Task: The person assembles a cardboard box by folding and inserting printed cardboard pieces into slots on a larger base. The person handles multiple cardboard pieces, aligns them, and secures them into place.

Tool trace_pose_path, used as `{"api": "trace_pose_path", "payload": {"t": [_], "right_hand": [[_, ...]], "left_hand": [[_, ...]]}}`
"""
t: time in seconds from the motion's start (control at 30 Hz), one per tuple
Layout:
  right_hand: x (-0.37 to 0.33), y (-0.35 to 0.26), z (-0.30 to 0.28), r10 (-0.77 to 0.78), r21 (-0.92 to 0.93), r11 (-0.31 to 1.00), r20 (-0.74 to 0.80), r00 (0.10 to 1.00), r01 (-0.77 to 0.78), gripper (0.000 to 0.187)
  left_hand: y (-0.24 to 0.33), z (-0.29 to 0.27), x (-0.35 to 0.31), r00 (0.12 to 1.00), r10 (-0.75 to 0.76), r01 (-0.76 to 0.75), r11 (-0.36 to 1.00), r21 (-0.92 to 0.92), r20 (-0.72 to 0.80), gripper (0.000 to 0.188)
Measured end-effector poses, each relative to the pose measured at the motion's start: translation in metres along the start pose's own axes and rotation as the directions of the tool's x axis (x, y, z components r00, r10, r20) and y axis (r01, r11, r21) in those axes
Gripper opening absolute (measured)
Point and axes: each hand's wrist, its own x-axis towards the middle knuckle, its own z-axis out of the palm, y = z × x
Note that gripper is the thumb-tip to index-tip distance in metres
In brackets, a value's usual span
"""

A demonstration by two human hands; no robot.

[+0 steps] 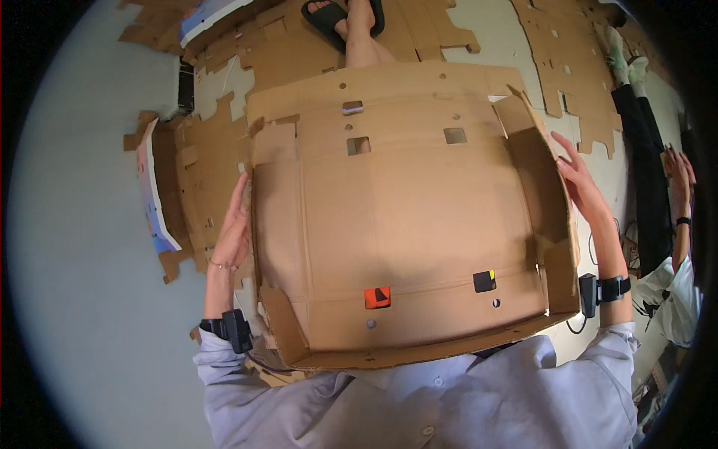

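In front of my body lies a wide cardboard box [419, 209], partly folded, its inside facing up. The left, right and near walls stand up, while the far panel is spread out flat. Cut-outs pierce the bottom; an orange-red patch and a black-and-yellow patch show through the two near ones. Against the outside of the left wall rests my left hand [235, 232], open with straight fingers. My right hand [580, 183] is open too, fingers spread along the outside of the right wall. Its folded side flap [542, 179] leans inward.
Flat cardboard sheets [221, 187] cover much of the floor. A cardboard piece with a white and blue printed face [155, 187] stands at left. Beyond the box are feet in dark sandals [329, 22]. Another person [643, 172] in dark trousers sits at far right, a hand [679, 176] visible.
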Motion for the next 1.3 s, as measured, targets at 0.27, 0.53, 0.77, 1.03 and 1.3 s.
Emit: {"api": "trace_pose_path", "payload": {"t": [0.27, 0.53, 0.77, 1.03, 1.3], "right_hand": [[0.013, 0.025, 0.013, -0.028, 0.178, 0.983, -0.134, 0.991, 0.052, 0.071], [0.014, 0.04, 0.006, -0.002, 0.357, 0.933, -0.131, 0.991, 0.049, 0.068], [0.014, 0.041, 0.0, -0.034, 0.347, 0.935, -0.125, 0.992, 0.075, 0.068], [0.005, 0.033, 0.01, -0.053, 0.395, 0.913, -0.129, 0.99, 0.101, 0.063], [0.003, 0.038, 0.004, -0.042, 0.33, 0.94, -0.148, 0.988, 0.089, 0.062]], "left_hand": [[0.012, 0.018, 0.01, 0.998, 0.015, -0.017, 0.999, 0.034, 0.057, 0.071], [-0.031, 0.014, 0.022, 1.0, 0.021, -0.02, 0.998, -0.054, 0.022, 0.063], [-0.017, 0.021, 0.029, 0.999, 0.048, -0.049, 0.996, 0.068, 0.014, 0.063], [0.004, 0.03, 0.025, 0.996, 0.089, -0.089, 0.978, 0.187, 0.005, 0.06], [-0.004, 0.034, 0.019, 0.991, 0.124, -0.113, 0.98, 0.163, -0.053, 0.057]]}}
